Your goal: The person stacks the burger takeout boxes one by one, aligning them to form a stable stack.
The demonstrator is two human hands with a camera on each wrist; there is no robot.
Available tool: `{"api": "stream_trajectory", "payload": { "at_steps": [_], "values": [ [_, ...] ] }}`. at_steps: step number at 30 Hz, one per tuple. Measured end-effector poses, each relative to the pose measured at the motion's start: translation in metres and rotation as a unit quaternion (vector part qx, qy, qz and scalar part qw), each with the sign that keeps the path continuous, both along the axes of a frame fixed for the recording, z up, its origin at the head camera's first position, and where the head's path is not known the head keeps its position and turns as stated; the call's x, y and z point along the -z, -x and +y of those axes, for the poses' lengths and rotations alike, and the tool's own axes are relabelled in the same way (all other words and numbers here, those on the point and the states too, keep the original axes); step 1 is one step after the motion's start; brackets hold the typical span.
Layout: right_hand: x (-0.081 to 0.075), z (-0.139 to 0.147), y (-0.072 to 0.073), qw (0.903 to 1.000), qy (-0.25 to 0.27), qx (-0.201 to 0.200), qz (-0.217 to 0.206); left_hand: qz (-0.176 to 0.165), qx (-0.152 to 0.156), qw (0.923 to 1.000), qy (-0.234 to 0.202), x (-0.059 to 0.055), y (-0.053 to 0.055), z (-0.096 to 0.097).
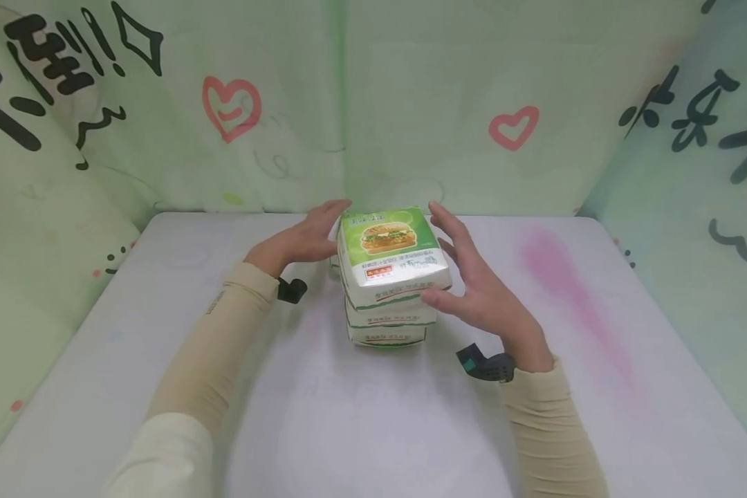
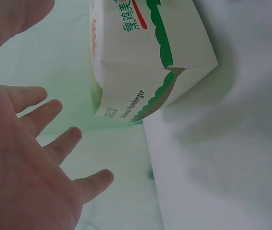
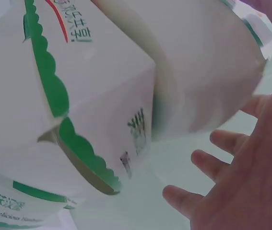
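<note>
Three white-and-green paper burger boxes are stacked in the middle of the table in the head view. The top box [image 1: 391, 257] shows a burger picture on its lid and juts out to the right over the middle box [image 1: 391, 317] and the bottom box [image 1: 386, 337]. My left hand [image 1: 301, 238] is at the stack's left side, fingers spread; in the left wrist view a gap separates them from a box [image 2: 140, 62]. On the right, my right hand [image 1: 476, 287] has its thumb at the top box's front right corner, with the other fingers extended along its side.
A white table [image 1: 299, 429] carries the stack, with a pink smear [image 1: 566, 297] on its right part. Pale green sheets [image 1: 411, 104] with hearts and dark lettering stand behind and on both sides. A sliver of another box [image 1: 334, 266] shows behind the stack's left edge.
</note>
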State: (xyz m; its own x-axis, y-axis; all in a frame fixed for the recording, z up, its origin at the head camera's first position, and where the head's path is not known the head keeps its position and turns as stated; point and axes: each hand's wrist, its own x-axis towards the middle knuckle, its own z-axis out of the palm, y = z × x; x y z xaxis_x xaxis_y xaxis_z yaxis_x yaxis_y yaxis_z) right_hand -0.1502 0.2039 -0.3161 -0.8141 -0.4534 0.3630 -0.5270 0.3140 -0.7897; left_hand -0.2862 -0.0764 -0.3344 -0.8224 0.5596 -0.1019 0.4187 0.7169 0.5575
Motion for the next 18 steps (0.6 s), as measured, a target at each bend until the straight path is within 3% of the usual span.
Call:
{"api": "stream_trajectory", "payload": {
  "at_steps": [7,14,18],
  "values": [
    [0.002,-0.008,0.003,0.9976,0.029,-0.035,-0.051,-0.008,0.01,0.9999,0.002,0.006,0.005,0.004],
    [0.002,-0.01,0.006,0.9963,0.045,-0.052,-0.051,-0.024,0.001,0.9997,0.008,0.01,0.006,0.008],
    [0.002,-0.009,0.01,0.9967,0.037,-0.063,-0.035,-0.021,0.013,0.9997,0.006,0.012,0.007,0.01]
  ]
}}
